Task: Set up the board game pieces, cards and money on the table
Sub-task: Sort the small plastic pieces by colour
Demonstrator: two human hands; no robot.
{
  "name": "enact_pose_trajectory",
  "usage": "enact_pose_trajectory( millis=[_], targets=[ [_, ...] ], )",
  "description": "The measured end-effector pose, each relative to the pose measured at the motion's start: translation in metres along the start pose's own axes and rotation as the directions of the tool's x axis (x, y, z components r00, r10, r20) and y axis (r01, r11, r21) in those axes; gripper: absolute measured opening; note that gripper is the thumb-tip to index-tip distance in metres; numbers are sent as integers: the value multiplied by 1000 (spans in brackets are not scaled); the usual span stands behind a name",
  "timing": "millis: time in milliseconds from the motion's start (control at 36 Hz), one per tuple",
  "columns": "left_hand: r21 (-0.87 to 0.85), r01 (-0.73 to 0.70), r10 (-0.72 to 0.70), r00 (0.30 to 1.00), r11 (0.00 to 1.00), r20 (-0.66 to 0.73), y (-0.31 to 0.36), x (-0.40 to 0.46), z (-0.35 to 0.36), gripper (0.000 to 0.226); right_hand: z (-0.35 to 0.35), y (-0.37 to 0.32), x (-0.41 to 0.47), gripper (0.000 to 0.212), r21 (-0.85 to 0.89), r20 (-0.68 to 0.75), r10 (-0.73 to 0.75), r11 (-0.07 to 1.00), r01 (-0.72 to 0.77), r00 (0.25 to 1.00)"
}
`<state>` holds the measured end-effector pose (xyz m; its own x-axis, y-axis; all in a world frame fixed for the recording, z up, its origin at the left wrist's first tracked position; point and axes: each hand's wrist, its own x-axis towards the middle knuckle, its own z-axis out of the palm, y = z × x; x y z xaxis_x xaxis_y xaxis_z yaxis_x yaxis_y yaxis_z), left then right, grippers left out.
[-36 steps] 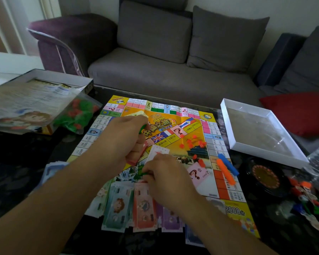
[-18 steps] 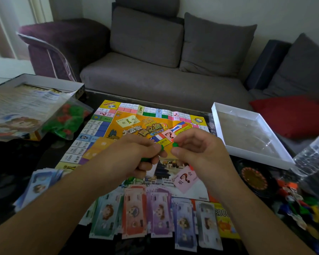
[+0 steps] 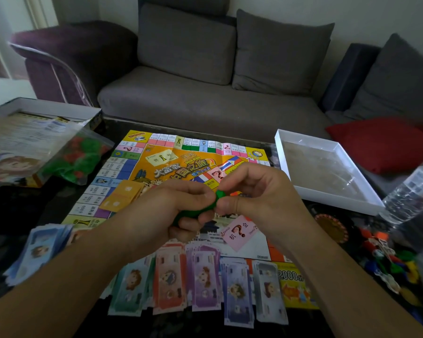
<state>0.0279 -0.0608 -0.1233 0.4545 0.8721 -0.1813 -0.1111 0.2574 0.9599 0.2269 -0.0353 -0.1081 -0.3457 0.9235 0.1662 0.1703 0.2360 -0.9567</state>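
The colourful game board (image 3: 156, 164) lies open on the dark table. Above its middle, my left hand (image 3: 178, 208) curls around green plastic pieces (image 3: 213, 204), and my right hand (image 3: 252, 191) pinches the top green piece (image 3: 220, 193) between thumb and fingers. Several stacks of paper money (image 3: 203, 281) are lined up along the board's near edge, with a blue stack (image 3: 39, 250) off to the left. A pink question-mark card (image 3: 239, 232) and a pile of orange cards (image 3: 122, 198) lie on the board.
A box with printed sheets (image 3: 22, 132) and a bag of red and green pieces (image 3: 76, 159) sit at the left. A white box lid (image 3: 325, 167), a clear plastic bottle (image 3: 410, 193), a dark spinner disc (image 3: 332, 228) and loose coloured pawns (image 3: 388, 259) are at the right. A grey sofa stands behind.
Both hands rose from the board and came together over its middle. My right hand left the money row and now pinches the green piece that my left hand holds.
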Motion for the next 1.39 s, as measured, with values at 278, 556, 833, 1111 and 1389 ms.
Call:
enact_pose_trajectory(
  millis=[278, 556, 833, 1111, 1389],
  targets=[
    [-63, 2, 1, 999, 998, 52, -3, -1, -3, 23, 4, 2, 0, 28, 68, 69, 11, 998, -15, 998],
    [247, 43, -20, 995, 968, -96, 1, -2, 6, 41, 13, 6, -1, 28, -40, 101, 50, 998, -47, 994],
    [181, 44, 8, 960, 982, -280, 2, 3, 5, 46, 15, 9, -3, 32, 55, 138, 135, 988, -143, 981],
    [-99, 1, -26, 967, 995, -253, -3, 6, 14, 39, 26, 20, -4, 23, -30, 45, 48, 998, -47, 998],
    [-327, 16, -117, 949, 945, -292, -14, 19, 26, 61, 10, 16, 0, 8, -28, -133, 176, 983, -181, 975]
  ],
)
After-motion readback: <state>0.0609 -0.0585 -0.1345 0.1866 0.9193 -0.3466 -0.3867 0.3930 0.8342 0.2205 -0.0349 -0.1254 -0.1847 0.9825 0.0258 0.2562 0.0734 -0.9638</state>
